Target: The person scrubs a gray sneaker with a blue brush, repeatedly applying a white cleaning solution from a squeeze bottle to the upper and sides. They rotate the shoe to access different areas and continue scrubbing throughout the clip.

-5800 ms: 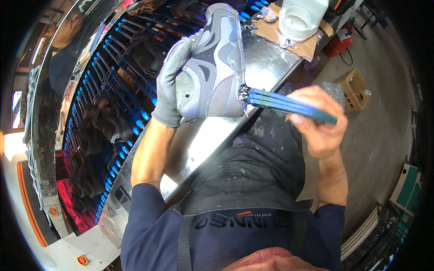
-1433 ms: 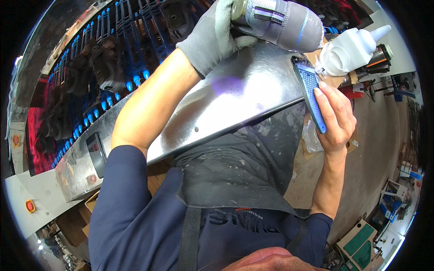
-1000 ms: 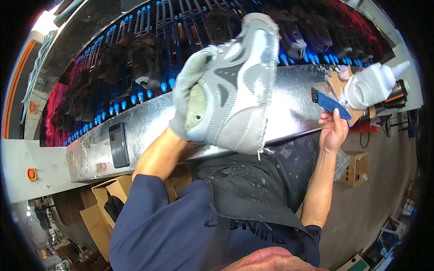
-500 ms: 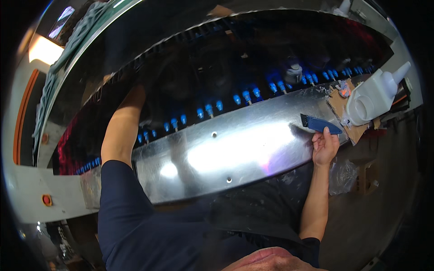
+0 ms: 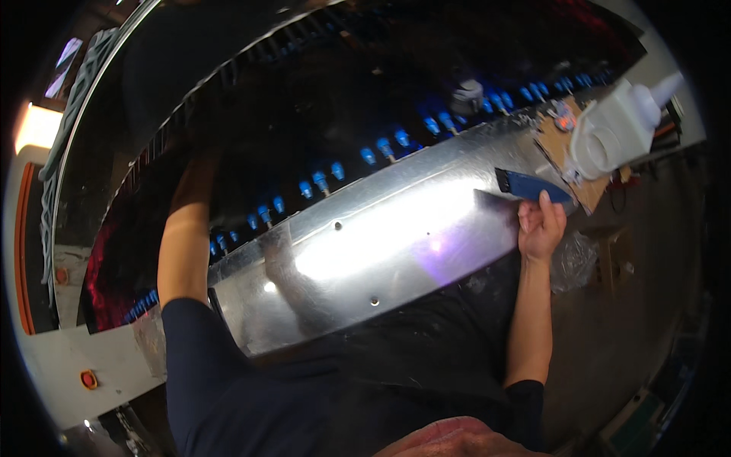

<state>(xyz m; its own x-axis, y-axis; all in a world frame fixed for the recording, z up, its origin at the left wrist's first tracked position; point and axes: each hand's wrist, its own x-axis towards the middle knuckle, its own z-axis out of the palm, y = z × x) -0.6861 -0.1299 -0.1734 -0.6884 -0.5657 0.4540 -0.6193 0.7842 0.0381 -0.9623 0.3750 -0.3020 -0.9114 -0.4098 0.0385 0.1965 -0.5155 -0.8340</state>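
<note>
My right hand point(image 5: 542, 234) is closed on a small blue brush point(image 5: 534, 187) with dark bristles at its left end. It holds the brush over the right part of a shiny metal plate point(image 5: 365, 236). My left forearm point(image 5: 185, 236) reaches up into the dark interior of a machine, where the hand is lost in shadow and its fingers do not show. A row of small blue-lit fittings point(image 5: 320, 182) runs along the plate's far edge, to the right of that forearm.
A white plastic bottle point(image 5: 623, 126) with a spout lies on torn cardboard point(image 5: 560, 148) at the right end. A red button point(image 5: 89, 379) sits on the pale panel at the left. Clear plastic film point(image 5: 572, 263) and a cardboard box point(image 5: 611, 259) are below right.
The whole view has tilted and shifted, with the machine's left end now lower. My right hand still holds the brush near the plate's right end. My left arm stays extended into the dark.
</note>
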